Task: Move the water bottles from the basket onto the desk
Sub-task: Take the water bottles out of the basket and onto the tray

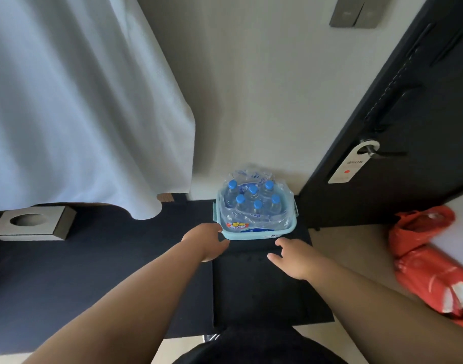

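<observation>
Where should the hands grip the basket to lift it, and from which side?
Probably by the two side handles of the basket: left hand on the left one, right hand on the right. The bottles fill it, leaving no inner hold.

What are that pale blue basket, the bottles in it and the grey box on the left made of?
The basket looks like moulded plastic, smooth and matt, with clip-like tabs on its sides. The bottles seem to be clear thin plastic with glossy blue caps, bundled in crinkled transparent film. The grey box, with an oval opening on top, has a dull, even surface; whether it is leatherette, wood or plastic is unclear.
</observation>
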Motion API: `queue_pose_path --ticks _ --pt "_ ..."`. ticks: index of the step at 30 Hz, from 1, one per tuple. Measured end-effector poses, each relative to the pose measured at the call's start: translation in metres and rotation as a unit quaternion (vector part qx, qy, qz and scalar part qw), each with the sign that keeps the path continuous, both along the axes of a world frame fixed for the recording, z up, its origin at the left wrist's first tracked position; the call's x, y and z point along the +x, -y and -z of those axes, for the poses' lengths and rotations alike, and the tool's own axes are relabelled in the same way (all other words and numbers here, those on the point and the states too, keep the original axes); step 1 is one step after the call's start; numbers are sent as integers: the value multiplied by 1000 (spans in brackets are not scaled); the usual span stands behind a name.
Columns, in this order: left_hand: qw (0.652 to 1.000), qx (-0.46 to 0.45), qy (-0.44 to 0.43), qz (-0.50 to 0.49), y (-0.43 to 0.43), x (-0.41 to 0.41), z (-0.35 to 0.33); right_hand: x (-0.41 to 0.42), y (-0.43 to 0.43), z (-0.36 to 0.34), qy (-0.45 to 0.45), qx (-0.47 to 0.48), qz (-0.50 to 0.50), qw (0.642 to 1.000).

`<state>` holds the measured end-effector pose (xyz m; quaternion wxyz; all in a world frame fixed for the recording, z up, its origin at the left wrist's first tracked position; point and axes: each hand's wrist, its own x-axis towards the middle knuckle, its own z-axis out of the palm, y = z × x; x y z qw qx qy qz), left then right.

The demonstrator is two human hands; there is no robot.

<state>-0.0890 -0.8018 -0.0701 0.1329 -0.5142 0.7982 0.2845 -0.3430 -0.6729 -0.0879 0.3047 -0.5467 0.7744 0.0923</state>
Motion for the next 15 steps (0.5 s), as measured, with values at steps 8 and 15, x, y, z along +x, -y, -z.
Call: queue_pose_path --ticks 8,15 --pt "1000 -24 -10 5 45 -2 -9 0 33 -4 -17 -17 0 1000" --pt "1000 -15 -16 -22 64 -29 -5 -11 70 -1 -15 -79 18 997"
